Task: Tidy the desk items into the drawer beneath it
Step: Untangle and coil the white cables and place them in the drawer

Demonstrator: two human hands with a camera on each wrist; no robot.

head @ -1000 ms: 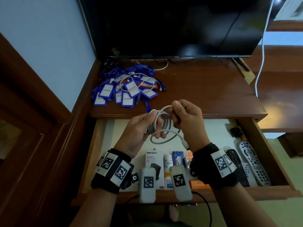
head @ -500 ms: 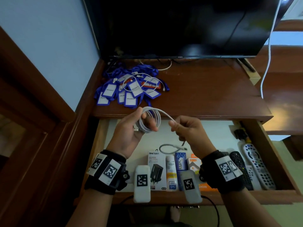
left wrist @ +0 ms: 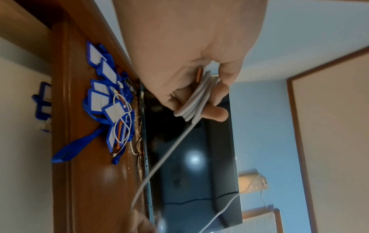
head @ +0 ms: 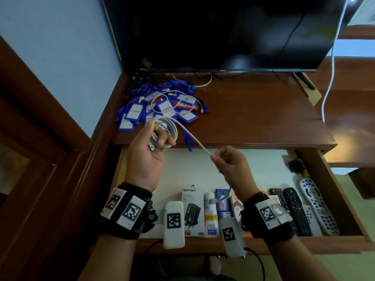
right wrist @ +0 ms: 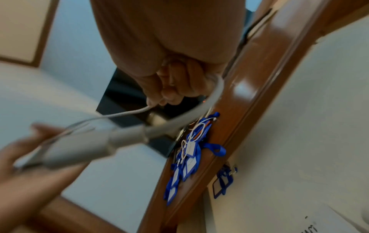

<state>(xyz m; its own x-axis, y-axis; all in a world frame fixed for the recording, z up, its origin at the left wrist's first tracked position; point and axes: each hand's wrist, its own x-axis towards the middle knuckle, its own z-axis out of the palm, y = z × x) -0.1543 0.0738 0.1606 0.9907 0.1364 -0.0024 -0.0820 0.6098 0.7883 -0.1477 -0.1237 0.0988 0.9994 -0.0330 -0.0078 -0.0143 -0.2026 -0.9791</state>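
While you were winding the white cable (head: pixel 166 128) above the open drawer (head: pixel 239 171), your left hand (head: pixel 146 159) gripped the coil and your right hand (head: pixel 229 165) pinched the loose end. Remotes (head: pixel 300 209) and boxes (head: pixel 192 209) already lay along the drawer's front. Behind the drawer, on the tabletop (head: pixel 253 118), the blue badge holders (head: pixel 158 106) and a second cable remained, so I judge you about halfway.

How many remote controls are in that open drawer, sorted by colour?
Black remotes: 2 (one partly hidden by the wrist)
White or grey remotes: 2
Total: 4
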